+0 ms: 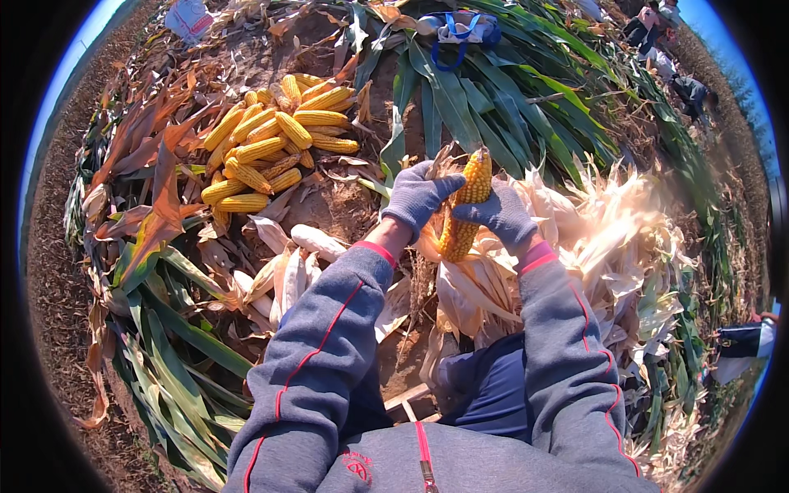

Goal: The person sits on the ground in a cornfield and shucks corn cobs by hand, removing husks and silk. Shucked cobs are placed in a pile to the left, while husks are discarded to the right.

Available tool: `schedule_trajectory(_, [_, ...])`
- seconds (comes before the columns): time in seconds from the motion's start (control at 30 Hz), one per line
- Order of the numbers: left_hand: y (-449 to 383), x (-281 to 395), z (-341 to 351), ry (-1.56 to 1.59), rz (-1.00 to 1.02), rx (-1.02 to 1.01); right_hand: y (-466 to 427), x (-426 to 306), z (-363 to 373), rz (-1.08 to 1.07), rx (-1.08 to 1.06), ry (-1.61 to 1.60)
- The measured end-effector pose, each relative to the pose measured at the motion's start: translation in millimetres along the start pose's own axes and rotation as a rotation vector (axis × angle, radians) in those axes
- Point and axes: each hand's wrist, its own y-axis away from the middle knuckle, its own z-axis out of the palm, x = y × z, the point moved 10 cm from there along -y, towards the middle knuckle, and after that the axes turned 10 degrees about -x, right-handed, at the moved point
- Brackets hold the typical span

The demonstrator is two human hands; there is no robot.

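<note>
A yellow ear of corn (pixel 476 177) is held upright in front of me, its tip away from my body. My gloved right hand (pixel 499 212) wraps it from the right, the thumb lying across the kernels. On the ear's left side, my gloved left hand (pixel 425 191) grips dry husk (pixel 445 161), its thumb against the cob. Pale husk leaves (pixel 471 286) hang below the ear's lower end. A heap of husked corn ears (pixel 271 138) lies on the soil ahead to the left. Ears still in pale husks (pixel 290 280) rest nearer, beside my left forearm.
Loose dry husks (pixel 622 240) are piled at my right. Green corn stalks (pixel 511 105) lie ahead, with a blue-handled bag (pixel 462 31) on them. More stalks (pixel 179 345) lie at left. A white sack (pixel 188 20) is far left; people (pixel 693 95) are at far right.
</note>
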Motion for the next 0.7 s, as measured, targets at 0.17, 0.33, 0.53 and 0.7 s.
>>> schedule_trajectory(0.17, [6,20,-4,-1.023,-0.053,0.092,12,-5,-22,-0.076,0.103,-0.152])
schedule_trajectory(0.33, [15,15,-58,-1.156,-0.116,0.238,36,0,-67,-0.018,0.388,-0.649])
schedule_trajectory(0.53, [14,-10,-89,-0.894,-0.18,0.318,38,-23,-71,-0.206,0.375,-0.615])
schedule_trajectory(0.7, [16,-89,-162,0.198,-0.293,0.529,35,-37,-70,-0.302,0.365,-0.308])
